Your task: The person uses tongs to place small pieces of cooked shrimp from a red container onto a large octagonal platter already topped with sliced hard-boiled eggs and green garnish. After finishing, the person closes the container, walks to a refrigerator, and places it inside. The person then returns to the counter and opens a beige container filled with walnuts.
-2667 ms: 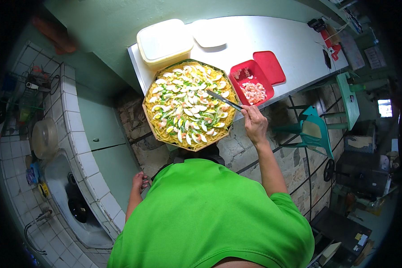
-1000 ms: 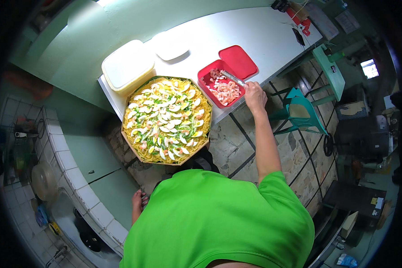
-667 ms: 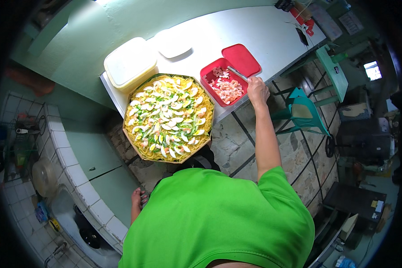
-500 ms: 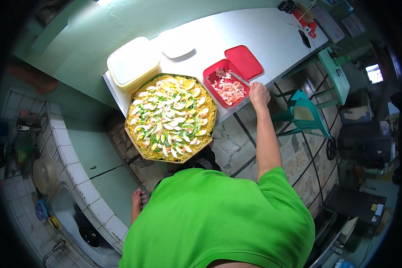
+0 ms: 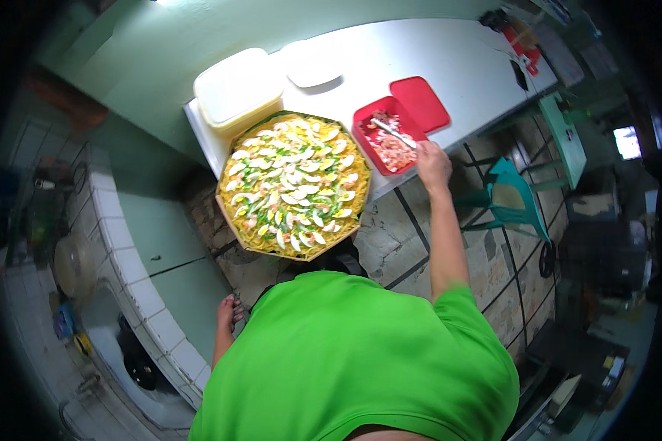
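- In the upper middle of the frame, we see a red container (image 5: 366, 145), open, with pink peeled shrimp (image 5: 394, 156) bunched mostly toward its near side.
- Just beside it lies its red lid (image 5: 422, 104), on the white table (image 5: 485, 77).
- At centre-left, near the red container, we find an octagonal tray (image 5: 306, 258) full of yellow noodles (image 5: 244, 226), topped with egg slices (image 5: 289, 199), chopped greens and bits of shrimp.
- Behind the tray, we see a large pale yellow container (image 5: 251, 120) with a white lid; its contents are hidden from us.
- Our right hand (image 5: 433, 163) is closed around a slim metal utensil (image 5: 394, 132), whose far end lies in the red container among the shrimp.
- Our left hand (image 5: 230, 309) hangs at lower left, well apart from the right, its fingers curled; we cannot tell whether it grips anything.
- In the earliest frame our utensil's tip was over the noodles; now it is in the red container.
- Against half a second ago, our right hand is nearer the red container, the utensil reaches farther across it, and the whole scene sits farther right in the frame.
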`<action>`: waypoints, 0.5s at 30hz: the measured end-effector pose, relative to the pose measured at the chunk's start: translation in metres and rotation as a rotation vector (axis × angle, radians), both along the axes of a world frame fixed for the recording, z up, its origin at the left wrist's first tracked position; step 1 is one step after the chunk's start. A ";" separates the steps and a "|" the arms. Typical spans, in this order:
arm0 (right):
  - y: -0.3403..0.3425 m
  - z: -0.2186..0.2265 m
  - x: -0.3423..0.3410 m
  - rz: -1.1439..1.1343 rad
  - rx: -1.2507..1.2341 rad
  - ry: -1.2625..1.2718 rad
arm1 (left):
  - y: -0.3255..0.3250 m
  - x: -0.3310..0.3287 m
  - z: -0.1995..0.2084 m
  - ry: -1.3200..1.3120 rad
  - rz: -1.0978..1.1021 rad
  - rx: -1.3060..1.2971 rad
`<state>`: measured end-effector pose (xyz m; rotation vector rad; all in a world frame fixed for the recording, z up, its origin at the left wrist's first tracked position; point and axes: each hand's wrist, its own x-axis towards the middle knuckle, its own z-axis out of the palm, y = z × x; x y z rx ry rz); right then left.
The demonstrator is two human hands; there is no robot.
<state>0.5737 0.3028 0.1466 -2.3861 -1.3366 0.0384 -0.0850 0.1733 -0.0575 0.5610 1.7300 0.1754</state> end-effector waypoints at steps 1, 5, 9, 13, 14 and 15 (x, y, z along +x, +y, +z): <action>-0.007 0.007 -0.005 0.063 0.119 0.017 | -0.001 0.000 -0.002 -0.018 0.031 -0.021; -0.034 0.017 -0.058 0.295 0.197 0.229 | -0.015 -0.001 -0.013 -0.032 0.137 -0.067; -0.044 0.011 -0.111 0.339 0.132 0.279 | -0.023 0.003 -0.021 -0.011 0.132 -0.089; -0.041 0.014 -0.130 0.399 0.048 0.163 | -0.016 0.004 -0.023 0.004 0.094 -0.081; -0.040 0.016 -0.132 0.395 0.034 0.132 | -0.014 0.003 -0.023 0.023 0.080 -0.085; -0.040 0.017 -0.133 0.396 0.018 0.104 | -0.012 0.002 -0.024 -0.006 0.094 -0.075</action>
